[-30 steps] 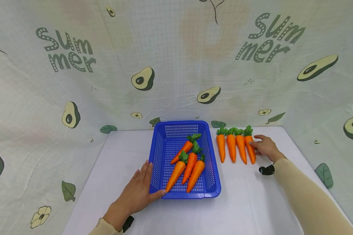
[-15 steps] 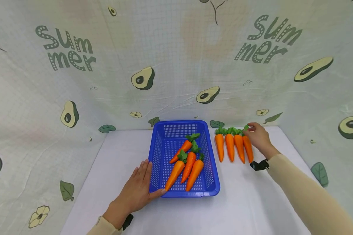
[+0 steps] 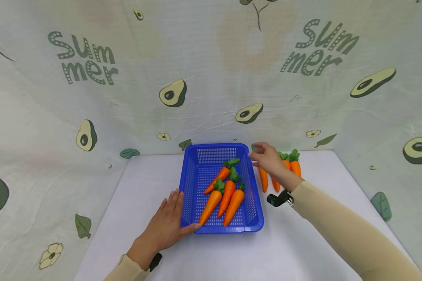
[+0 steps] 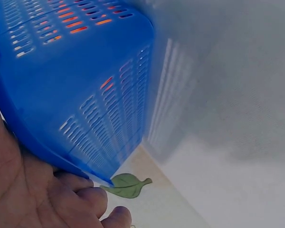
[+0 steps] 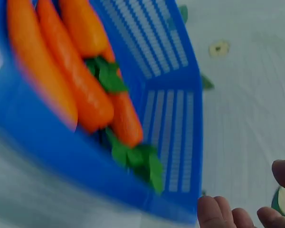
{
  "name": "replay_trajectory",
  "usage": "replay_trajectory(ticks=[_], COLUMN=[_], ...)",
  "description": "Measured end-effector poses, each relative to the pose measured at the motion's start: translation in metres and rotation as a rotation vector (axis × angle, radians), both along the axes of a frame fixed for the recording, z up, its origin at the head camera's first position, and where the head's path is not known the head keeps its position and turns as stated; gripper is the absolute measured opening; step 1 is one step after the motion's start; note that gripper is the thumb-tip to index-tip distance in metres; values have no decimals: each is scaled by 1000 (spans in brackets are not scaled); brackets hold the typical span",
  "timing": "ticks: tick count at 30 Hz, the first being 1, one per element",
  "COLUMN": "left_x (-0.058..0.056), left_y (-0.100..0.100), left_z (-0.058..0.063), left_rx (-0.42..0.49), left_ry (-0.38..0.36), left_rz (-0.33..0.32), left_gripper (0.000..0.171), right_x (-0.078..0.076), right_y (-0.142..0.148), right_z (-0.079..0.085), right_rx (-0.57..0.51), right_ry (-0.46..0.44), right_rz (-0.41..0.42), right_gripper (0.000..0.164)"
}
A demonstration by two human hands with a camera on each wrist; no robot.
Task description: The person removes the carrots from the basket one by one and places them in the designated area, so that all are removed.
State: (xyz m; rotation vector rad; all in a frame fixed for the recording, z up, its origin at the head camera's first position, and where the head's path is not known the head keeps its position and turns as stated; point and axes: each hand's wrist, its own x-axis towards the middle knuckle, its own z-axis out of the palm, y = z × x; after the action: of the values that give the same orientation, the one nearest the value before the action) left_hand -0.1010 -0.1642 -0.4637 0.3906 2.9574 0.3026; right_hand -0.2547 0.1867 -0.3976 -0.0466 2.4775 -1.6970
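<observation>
A blue slotted plastic basket [image 3: 196,183] stands on the white table with several orange carrots [image 3: 226,197] lying inside, green tops toward the back. My left hand [image 3: 165,224] rests against its left rim, fingers straight and thumb along the front corner. My right hand [image 3: 270,159] hovers by the basket's right rim, above carrots laid in a row outside, partly hiding them. One such carrot [image 3: 295,168] shows past my wrist. The right wrist view shows the fingertips [image 5: 211,213] spread apart with nothing between them, beside the basket's far corner.
A pale cloth printed with avocados [image 3: 173,93] and leaves rises behind and at both sides of the table [image 3: 144,175]. Black wrist cameras [image 3: 278,199] sit on both wrists.
My right hand has moved left from the rightmost carrot of the row, past its green top, to the basket's right rim. The left hand has stayed on the basket. The carrots appear unmoved.
</observation>
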Motion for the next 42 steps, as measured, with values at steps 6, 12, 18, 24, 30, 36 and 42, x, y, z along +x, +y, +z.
replay_trajectory(ticks=[6, 12, 18, 24, 30, 36, 42], left_x=[0, 3, 3, 2, 3, 3, 2], left_y=[-1, -2, -3, -2, -5, -6, -5], left_z=[1, 2, -1, -2, 1, 0, -1], left_rx=[20, 32, 35, 42, 15, 18, 24], left_ry=[-2, 16, 6, 5, 15, 9, 9], left_rz=[6, -8, 9, -1, 7, 4, -9], left_gripper=[118, 118, 119, 121, 121, 121, 120], right_x=[4, 4, -2, 2, 22, 36, 34], right_y=[-43, -71, -87, -87, -93, -95, -103], right_z=[-4, -13, -27, -36, -37, -43, -53], right_rx=[-82, -120, -127, -50, 74, 102, 75], right_ry=[-27, -28, -102, -260, -289, -354, -338], right_rz=[62, 94, 145, 302, 383, 398, 461], right_gripper=[64, 64, 65, 61, 58, 61, 59])
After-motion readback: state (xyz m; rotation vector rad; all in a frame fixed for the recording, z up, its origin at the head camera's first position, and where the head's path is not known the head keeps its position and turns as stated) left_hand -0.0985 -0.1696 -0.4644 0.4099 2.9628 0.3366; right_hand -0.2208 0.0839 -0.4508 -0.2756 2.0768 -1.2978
